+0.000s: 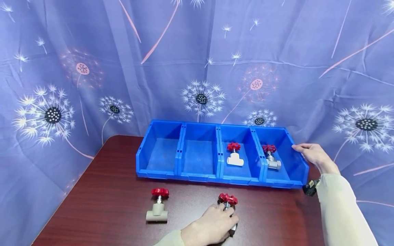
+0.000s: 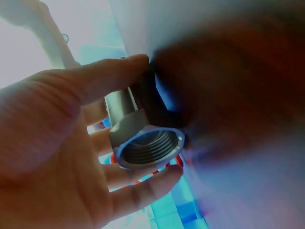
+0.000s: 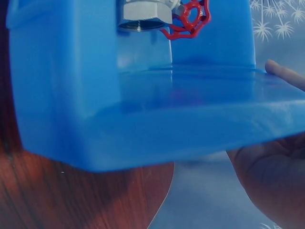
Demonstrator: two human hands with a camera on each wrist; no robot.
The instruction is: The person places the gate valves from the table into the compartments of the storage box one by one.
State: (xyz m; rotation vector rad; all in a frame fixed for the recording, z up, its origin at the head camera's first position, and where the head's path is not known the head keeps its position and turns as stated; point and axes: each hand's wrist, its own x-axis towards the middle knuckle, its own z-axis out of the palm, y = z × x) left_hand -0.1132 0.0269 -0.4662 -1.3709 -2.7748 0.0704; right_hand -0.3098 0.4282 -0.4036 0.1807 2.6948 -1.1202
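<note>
My left hand grips a metal gate valve with a red handwheel, low over the table in front of the bins. In the left wrist view, thumb and fingers lie around the valve's body, its threaded hex end facing the camera. My right hand holds the outer right wall of the blue bin row at its top edge. From the right wrist, a fingertip shows over that rim and the palm sits outside the wall. Inside the rightmost bin stands another metal valve with a red handwheel.
A white valve with a red handwheel sits in the third bin from the left. To the left on the brown table stands a beige valve. A patterned blue curtain hangs behind the bins.
</note>
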